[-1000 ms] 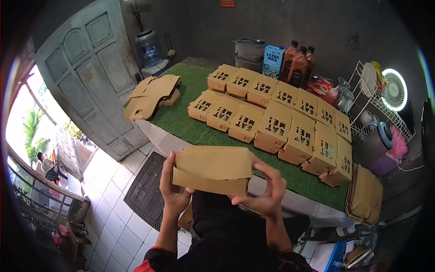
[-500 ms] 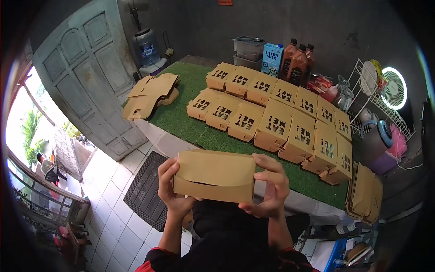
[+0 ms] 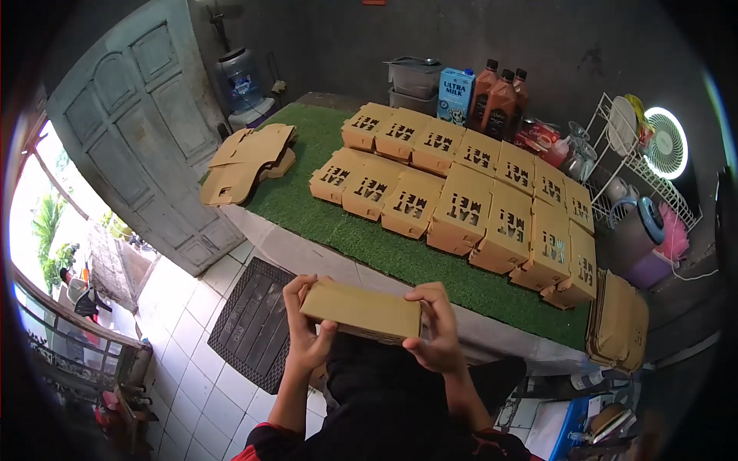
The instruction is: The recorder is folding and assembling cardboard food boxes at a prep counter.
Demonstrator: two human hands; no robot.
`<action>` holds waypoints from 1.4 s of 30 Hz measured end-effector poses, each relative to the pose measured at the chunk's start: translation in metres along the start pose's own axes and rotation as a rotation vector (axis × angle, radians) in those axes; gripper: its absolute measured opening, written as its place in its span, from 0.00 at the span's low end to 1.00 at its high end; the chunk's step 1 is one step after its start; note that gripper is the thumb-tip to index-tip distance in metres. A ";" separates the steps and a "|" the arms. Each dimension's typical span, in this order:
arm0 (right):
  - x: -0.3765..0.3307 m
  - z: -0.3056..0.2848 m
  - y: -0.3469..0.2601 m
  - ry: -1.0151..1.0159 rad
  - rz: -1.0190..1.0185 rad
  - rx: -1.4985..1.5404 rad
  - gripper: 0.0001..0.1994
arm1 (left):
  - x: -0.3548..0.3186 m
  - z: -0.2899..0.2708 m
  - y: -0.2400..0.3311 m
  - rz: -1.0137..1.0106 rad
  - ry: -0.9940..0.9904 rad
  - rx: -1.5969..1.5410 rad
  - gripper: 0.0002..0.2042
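A plain brown cardboard box (image 3: 361,309) is held up in front of me, above my lap and short of the table's near edge. My left hand (image 3: 307,323) grips its left end, with the thumb on the near side and the fingers behind. At the other end my right hand (image 3: 437,326) has its thumb low on the near corner and its fingers along the top edge. One long face of the box shows; the underside is mostly hidden. Two rows of folded cardboard boxes (image 3: 405,207) with black print stand on the green turf mat (image 3: 307,223) beyond my hands.
Flat unfolded cardboard blanks (image 3: 246,157) lie at the table's left end, more stacked at its right end (image 3: 619,323). Behind the boxes stand a blue milk carton (image 3: 456,96), brown bottles (image 3: 500,107) and a grey tub (image 3: 415,81). A white rack (image 3: 615,146) and lit fan (image 3: 666,144) are at right.
The box has tilted and dropped slightly in my hands, so the open slit along its near side no longer shows. Both hands have moved a little, and the right thumb has shifted.
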State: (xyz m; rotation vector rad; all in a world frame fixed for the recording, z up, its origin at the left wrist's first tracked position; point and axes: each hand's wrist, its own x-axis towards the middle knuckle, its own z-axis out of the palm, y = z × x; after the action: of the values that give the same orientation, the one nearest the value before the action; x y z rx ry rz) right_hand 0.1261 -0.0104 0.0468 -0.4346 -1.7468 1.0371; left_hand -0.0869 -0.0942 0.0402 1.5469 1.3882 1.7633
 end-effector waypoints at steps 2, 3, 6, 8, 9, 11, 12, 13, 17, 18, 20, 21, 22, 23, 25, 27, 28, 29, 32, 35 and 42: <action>-0.008 0.011 0.009 -0.024 0.150 0.206 0.35 | 0.001 0.008 -0.001 -0.087 0.036 -0.046 0.41; -0.007 0.011 0.008 -0.019 0.157 0.203 0.35 | 0.000 0.011 -0.002 -0.171 0.082 -0.085 0.39; -0.002 0.012 0.008 -0.059 0.310 0.028 0.28 | 0.009 0.013 -0.008 -0.298 0.092 -0.310 0.38; 0.001 0.016 0.018 0.139 0.315 0.332 0.20 | 0.014 0.010 -0.012 -0.350 0.112 -0.588 0.42; 0.003 0.018 0.020 0.141 0.310 0.326 0.20 | 0.015 0.011 -0.015 -0.346 0.108 -0.594 0.42; 0.006 0.023 0.022 0.274 0.400 0.491 0.18 | 0.014 0.013 -0.021 -0.388 0.036 -0.612 0.45; 0.005 0.026 0.025 0.242 0.369 0.350 0.19 | 0.014 0.020 -0.017 -0.412 0.043 -0.635 0.47; 0.007 0.028 0.026 0.248 0.360 0.344 0.19 | 0.015 0.027 -0.025 -0.378 0.059 -0.591 0.47; 0.029 0.014 -0.001 0.077 0.501 0.132 0.26 | 0.073 0.020 -0.029 -0.234 0.086 -0.378 0.43; 0.035 0.003 -0.016 -0.009 0.329 -0.317 0.27 | 0.090 0.018 -0.024 -0.270 0.105 -0.407 0.42; 0.043 -0.019 -0.027 0.019 0.160 -0.743 0.28 | 0.132 0.017 -0.038 -0.185 0.006 -0.274 0.42; 0.047 -0.029 -0.031 0.027 0.167 -0.756 0.28 | 0.153 0.020 -0.042 -0.186 -0.005 -0.286 0.42; 0.051 -0.038 -0.037 0.112 0.146 -0.842 0.28 | 0.172 0.023 -0.043 -0.158 -0.092 -0.148 0.41; 0.054 -0.045 -0.041 0.192 0.120 -0.919 0.27 | 0.186 0.022 -0.044 -0.129 -0.169 -0.003 0.39; 0.054 -0.061 -0.043 0.236 0.103 -0.956 0.25 | 0.210 0.032 -0.049 -0.218 -0.221 -0.061 0.41; 0.049 -0.072 -0.047 0.310 0.126 -0.943 0.24 | 0.230 0.036 -0.059 -0.302 -0.262 -0.105 0.43; 0.048 -0.076 -0.050 0.343 0.153 -0.926 0.23 | 0.239 0.036 -0.069 -0.306 -0.281 -0.036 0.44; 0.045 -0.080 -0.050 0.343 0.151 -0.930 0.23 | 0.244 0.037 -0.076 -0.315 -0.306 0.031 0.45; 0.039 -0.090 -0.049 0.444 0.154 -0.915 0.23 | 0.254 0.041 -0.080 -0.380 -0.396 0.118 0.46; 0.038 -0.092 -0.049 0.460 0.184 -0.983 0.24 | 0.255 0.053 -0.073 -0.394 -0.403 0.170 0.45; 0.065 -0.084 -0.025 0.167 0.157 -1.370 0.30 | 0.236 0.056 -0.085 -0.114 -0.236 0.182 0.35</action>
State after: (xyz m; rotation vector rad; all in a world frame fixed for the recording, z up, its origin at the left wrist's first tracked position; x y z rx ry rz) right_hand 0.1778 0.0577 0.1147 -1.4438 -2.0601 -0.2756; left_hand -0.1318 0.1564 0.0782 1.6715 1.5172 1.3703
